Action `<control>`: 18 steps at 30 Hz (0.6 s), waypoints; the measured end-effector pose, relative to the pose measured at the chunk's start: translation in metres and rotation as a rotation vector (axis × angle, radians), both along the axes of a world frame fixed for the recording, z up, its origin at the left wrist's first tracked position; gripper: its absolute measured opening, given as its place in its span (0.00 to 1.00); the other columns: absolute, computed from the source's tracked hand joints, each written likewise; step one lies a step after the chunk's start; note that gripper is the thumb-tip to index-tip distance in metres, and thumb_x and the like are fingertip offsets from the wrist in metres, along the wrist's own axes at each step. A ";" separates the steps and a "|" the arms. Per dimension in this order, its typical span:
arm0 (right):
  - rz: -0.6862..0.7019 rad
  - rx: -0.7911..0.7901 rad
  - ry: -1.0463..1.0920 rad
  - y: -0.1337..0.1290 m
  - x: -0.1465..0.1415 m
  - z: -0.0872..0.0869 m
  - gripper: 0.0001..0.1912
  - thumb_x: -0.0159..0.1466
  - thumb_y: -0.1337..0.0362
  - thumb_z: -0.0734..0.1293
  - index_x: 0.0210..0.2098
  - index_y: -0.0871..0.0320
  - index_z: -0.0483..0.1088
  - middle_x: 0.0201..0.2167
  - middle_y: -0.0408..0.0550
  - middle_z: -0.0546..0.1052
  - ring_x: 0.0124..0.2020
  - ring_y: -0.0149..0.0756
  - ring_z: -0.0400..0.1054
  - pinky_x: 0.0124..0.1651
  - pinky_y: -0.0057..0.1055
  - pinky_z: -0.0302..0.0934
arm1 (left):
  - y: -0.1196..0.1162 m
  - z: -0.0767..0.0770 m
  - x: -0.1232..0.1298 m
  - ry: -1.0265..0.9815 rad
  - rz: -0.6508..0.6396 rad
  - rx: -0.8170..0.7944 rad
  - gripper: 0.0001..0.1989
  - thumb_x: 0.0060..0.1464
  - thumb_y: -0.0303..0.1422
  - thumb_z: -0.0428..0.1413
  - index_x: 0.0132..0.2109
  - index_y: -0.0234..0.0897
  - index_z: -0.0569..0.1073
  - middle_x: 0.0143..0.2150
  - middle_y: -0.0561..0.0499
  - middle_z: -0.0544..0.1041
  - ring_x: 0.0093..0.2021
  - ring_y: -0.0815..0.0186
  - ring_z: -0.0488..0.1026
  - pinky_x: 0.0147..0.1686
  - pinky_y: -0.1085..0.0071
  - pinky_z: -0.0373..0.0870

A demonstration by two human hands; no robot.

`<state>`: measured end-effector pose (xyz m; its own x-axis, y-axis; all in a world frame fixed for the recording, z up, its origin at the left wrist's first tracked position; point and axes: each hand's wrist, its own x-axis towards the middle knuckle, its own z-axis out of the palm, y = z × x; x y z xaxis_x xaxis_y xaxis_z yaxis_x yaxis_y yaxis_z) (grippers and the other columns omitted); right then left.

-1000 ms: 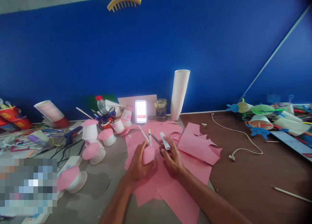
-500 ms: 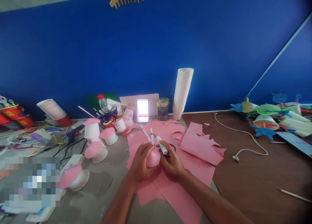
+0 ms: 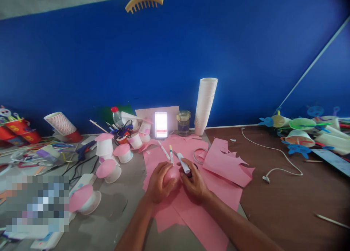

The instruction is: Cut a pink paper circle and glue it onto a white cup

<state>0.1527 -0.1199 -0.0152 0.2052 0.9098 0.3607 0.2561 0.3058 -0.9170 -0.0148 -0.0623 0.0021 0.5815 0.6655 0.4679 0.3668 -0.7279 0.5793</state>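
Left hand (image 3: pixel 160 182) cupping a pink paper dome (image 3: pixel 172 176), right hand (image 3: pixel 194 181) gripping a white marker (image 3: pixel 183 163), brown tabletop (image 3: pixel 276 211) off to the right, paper cups (image 3: pixel 205 107) stacked straight ahead.

Left hand (image 3: pixel 161 183) cupped, fingers (image 3: pixel 164 174) curved inward; right hand (image 3: pixel 194 180) just beside it, gripping; left forearm (image 3: pixel 133 225) and right forearm (image 3: pixel 235 222) converging toward it.

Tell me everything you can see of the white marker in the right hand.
The white marker is a thick, smooth pen that looks like plastic, with a faint bluish tint near its far end. The right hand grips its lower end between the fingers, hiding that end. It lies tilted, its far end pointing up and left above the pink paper. Whether it is capped cannot be told.
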 end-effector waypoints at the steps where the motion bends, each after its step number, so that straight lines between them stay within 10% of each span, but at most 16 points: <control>1: -0.002 -0.003 0.004 0.000 0.000 0.000 0.22 0.61 0.69 0.60 0.54 0.52 0.61 0.46 0.50 0.73 0.39 0.36 0.70 0.36 0.31 0.68 | 0.000 0.000 0.000 -0.002 0.005 -0.009 0.20 0.56 0.36 0.52 0.55 0.37 0.66 0.52 0.41 0.69 0.54 0.55 0.66 0.54 0.56 0.65; 18: -0.032 -0.004 -0.036 0.002 0.001 -0.001 0.21 0.61 0.69 0.60 0.54 0.53 0.61 0.46 0.52 0.73 0.42 0.39 0.69 0.39 0.34 0.67 | 0.000 -0.003 0.002 -0.084 -0.004 -0.071 0.21 0.56 0.38 0.53 0.56 0.39 0.64 0.52 0.43 0.70 0.53 0.54 0.68 0.52 0.57 0.68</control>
<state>0.1540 -0.1180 -0.0166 0.2214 0.9042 0.3652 0.2990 0.2935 -0.9080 -0.0127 -0.0620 -0.0011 0.5447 0.6968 0.4667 0.3121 -0.6849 0.6584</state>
